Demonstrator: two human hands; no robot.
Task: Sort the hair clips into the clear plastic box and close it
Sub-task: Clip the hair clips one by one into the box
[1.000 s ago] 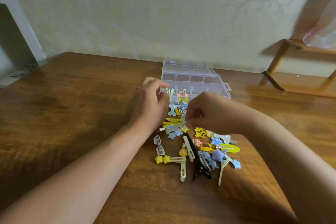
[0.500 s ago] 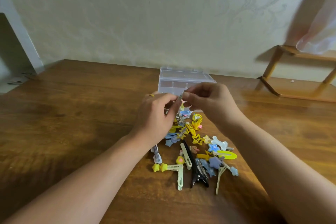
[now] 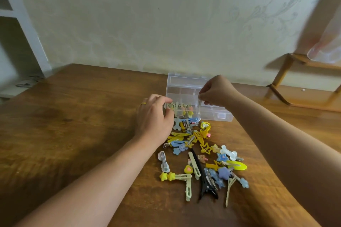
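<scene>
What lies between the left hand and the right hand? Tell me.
In the head view, a row of clips standing in the clear box's near-left compartment fills the stretch between left hand and right hand.

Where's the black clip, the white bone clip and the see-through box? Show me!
black clip (image 3: 207,187), head view, on its wide dark body near the table's front.
white bone clip (image 3: 228,152), head view, on the middle of the bone.
see-through box (image 3: 219,115), head view, on its bare front wall at the right.

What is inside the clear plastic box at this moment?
In the clear plastic box, pale clips stand in the front-left compartment. The other compartments look empty; the right hand covers part of them.
</scene>
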